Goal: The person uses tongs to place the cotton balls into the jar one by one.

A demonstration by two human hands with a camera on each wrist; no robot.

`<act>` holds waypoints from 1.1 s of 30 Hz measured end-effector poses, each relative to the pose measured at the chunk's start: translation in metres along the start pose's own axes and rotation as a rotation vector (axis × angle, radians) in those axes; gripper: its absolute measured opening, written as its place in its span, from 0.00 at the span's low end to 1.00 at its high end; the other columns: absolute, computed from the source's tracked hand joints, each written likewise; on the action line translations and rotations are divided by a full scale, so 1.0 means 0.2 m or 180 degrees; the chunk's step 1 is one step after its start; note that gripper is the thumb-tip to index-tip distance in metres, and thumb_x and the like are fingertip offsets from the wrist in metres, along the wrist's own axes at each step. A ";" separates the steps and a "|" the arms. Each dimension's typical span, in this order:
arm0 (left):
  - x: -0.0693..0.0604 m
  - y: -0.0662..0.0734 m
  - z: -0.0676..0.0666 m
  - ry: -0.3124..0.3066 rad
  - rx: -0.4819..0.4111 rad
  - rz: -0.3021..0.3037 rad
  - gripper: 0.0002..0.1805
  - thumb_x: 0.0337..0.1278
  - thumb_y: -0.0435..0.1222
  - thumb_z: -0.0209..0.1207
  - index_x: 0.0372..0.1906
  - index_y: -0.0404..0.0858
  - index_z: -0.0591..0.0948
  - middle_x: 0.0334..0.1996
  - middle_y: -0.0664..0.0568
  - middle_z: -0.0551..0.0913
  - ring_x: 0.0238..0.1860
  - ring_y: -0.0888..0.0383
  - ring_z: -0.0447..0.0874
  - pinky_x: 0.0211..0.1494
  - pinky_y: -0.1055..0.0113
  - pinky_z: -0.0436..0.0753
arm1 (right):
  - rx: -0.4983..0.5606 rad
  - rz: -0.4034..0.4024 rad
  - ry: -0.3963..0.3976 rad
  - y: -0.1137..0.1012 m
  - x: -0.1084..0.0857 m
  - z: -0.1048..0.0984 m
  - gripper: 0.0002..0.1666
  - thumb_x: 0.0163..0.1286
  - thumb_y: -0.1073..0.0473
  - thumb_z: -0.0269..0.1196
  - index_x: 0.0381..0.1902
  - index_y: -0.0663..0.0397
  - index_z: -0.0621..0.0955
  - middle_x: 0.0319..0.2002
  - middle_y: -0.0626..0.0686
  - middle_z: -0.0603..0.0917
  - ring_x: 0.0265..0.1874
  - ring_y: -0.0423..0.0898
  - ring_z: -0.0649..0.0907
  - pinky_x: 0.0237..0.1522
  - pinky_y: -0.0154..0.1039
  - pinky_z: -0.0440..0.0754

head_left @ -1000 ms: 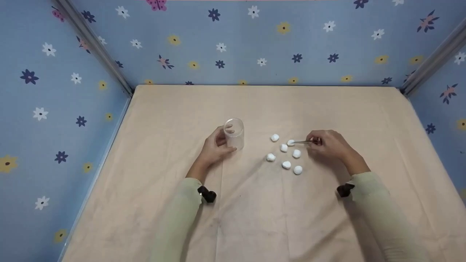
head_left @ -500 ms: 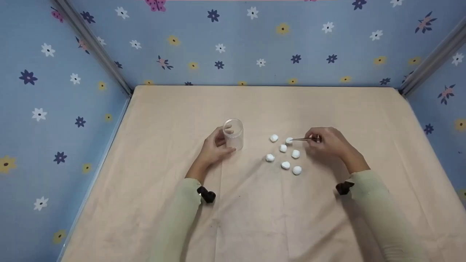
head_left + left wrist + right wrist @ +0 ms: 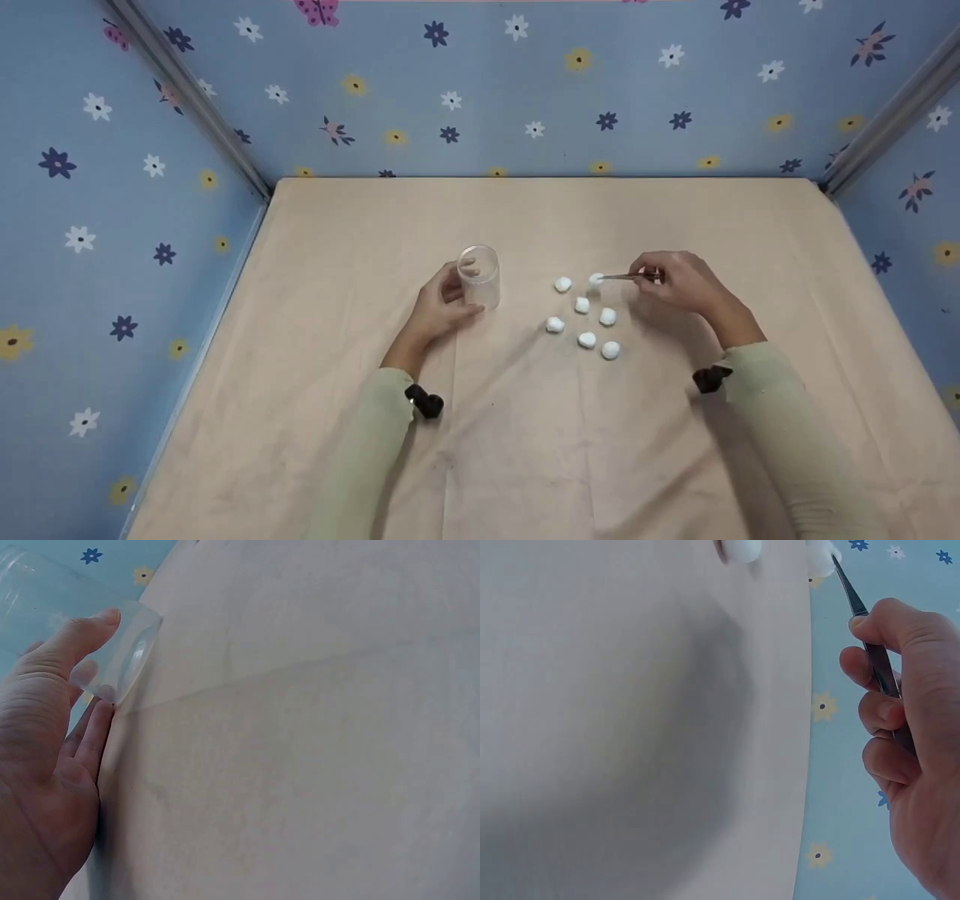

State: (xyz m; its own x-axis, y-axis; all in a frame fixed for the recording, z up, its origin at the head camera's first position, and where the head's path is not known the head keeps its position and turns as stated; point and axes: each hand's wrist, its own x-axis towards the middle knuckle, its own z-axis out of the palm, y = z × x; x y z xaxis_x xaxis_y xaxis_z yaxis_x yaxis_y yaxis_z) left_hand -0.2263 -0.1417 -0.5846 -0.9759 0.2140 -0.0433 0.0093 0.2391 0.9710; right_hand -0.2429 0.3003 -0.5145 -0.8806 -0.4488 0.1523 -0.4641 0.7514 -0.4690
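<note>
My left hand (image 3: 441, 306) grips a clear plastic cup (image 3: 480, 279) that stands upright on the cloth, fingers behind it and thumb in front. In the left wrist view the thumb lies along the side of the cup (image 3: 124, 652). Metal tweezers (image 3: 631, 277) are pinched between the thumb and fingers of my right hand (image 3: 684, 283). At their tips a white cotton ball (image 3: 596, 280) hangs raised above the table, as the right wrist view shows with the tweezers (image 3: 881, 667) and the cotton ball (image 3: 823, 556).
Several more white cotton balls (image 3: 587, 340) lie loosely grouped between the cup and the right hand. A beige cloth (image 3: 360, 225) covers the table. Blue flowered panels (image 3: 480, 82) rise at the back and both sides.
The tweezers and the cotton ball at their tips have risen off the cloth, the right hand moving up with them. The left hand and the cup stay in place.
</note>
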 end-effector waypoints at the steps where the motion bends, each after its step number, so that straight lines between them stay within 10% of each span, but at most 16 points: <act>1: 0.00 0.00 0.00 0.0000 -0.0010 0.0004 0.45 0.61 0.25 0.77 0.82 0.38 0.72 0.74 0.34 0.80 0.79 0.36 0.82 0.87 0.47 0.80 | 0.0003 -0.0011 0.0008 0.00 0.00 0.00 0.06 0.73 0.67 0.71 0.45 0.56 0.92 0.34 0.58 0.92 0.32 0.49 0.84 0.37 0.43 0.80; 33: 0.01 -0.02 0.00 -0.0028 -0.0107 0.0111 0.44 0.61 0.24 0.76 0.82 0.37 0.73 0.74 0.33 0.81 0.78 0.35 0.82 0.87 0.46 0.79 | 0.0146 -0.0052 0.0121 -0.08 0.07 0.00 0.09 0.75 0.67 0.68 0.49 0.57 0.92 0.37 0.60 0.93 0.31 0.47 0.82 0.38 0.43 0.80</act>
State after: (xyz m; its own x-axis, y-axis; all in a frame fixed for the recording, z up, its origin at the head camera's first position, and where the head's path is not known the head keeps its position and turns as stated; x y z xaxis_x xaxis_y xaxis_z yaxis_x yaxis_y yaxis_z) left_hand -0.2280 -0.1430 -0.5882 -0.9731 0.2299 -0.0114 0.0357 0.1994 0.9793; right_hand -0.2480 0.2813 -0.5054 -0.8763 -0.4415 0.1929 -0.4743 0.7207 -0.5055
